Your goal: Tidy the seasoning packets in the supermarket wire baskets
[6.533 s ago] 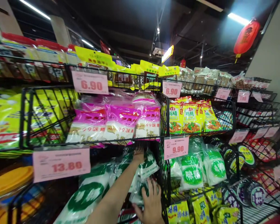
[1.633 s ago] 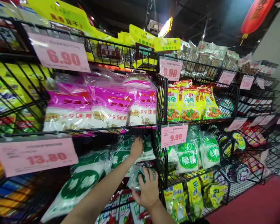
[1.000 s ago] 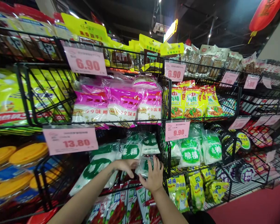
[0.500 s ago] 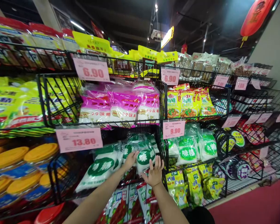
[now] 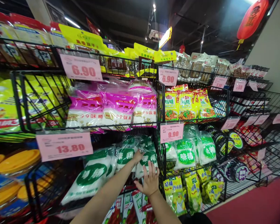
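A clear-topped bag of MSG (image 5: 145,160), white with a green oval, stands in the wire shelf basket. At its upper left edge is my left hand (image 5: 137,157), with its fingers closed on the plastic. Against the lower front of the same bag, my right hand (image 5: 149,182) lies open with fingers spread. Other green-and-white MSG bags (image 5: 92,174) lean in the basket to the left, one of them large and tilted back. Behind my hands, more bags (image 5: 128,154) stand close together.
Black wire dividers (image 5: 161,155) edge the basket on the right. Purple-and-white bags (image 5: 120,109) fill the shelf above. Red-and-white packets (image 5: 116,210) stand below. A price tag (image 5: 64,146) hangs at left, near yellow-lidded jars (image 5: 18,161).
The view has shifted a little, with the shelves larger at left. The bag between my hands sits back among the others, and my right hand has moved slightly lower on its front.
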`<act>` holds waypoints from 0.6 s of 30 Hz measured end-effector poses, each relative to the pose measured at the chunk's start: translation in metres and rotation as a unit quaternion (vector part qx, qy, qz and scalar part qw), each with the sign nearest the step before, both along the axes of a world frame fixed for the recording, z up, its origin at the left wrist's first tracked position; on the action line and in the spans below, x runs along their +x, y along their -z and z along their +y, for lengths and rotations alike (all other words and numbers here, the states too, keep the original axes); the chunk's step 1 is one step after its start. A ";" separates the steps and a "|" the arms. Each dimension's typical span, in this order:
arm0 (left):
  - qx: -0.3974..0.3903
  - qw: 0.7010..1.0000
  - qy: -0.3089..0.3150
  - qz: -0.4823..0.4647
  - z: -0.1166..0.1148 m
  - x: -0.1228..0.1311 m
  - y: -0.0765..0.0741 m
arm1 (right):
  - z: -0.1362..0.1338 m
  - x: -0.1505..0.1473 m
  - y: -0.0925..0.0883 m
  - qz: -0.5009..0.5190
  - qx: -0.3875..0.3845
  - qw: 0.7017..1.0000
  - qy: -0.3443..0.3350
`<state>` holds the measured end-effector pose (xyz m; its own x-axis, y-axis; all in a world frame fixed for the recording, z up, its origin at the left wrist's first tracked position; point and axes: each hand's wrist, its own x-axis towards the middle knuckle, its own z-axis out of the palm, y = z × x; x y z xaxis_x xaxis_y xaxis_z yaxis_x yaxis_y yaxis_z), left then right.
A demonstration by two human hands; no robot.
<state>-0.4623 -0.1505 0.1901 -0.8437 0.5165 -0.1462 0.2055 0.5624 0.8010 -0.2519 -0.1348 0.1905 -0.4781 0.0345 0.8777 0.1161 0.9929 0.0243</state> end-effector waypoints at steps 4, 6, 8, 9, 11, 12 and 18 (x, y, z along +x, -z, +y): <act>-0.057 0.995 -0.079 0.034 0.007 0.030 0.003 | -0.002 -0.002 0.001 0.012 -0.015 1.000 -0.002; -0.064 0.985 -0.089 0.136 0.012 0.043 0.006 | -0.002 -0.004 0.002 0.023 -0.019 1.000 -0.001; -0.062 0.957 -0.016 0.284 0.016 0.048 0.012 | -0.002 -0.004 0.002 0.030 -0.021 0.999 0.000; -0.062 0.936 0.059 0.342 0.018 0.047 0.016 | -0.003 -0.005 0.002 0.033 -0.021 0.999 0.000; -0.074 0.897 0.221 0.376 0.021 0.037 0.025 | -0.003 -0.005 0.001 0.033 -0.018 0.999 0.001; -0.085 0.885 0.277 0.366 0.022 0.031 0.029 | -0.003 -0.005 0.000 0.032 -0.017 0.999 0.002; -0.100 0.887 0.298 0.337 0.023 0.013 0.042 | -0.003 -0.004 -0.001 0.025 -0.018 0.999 0.007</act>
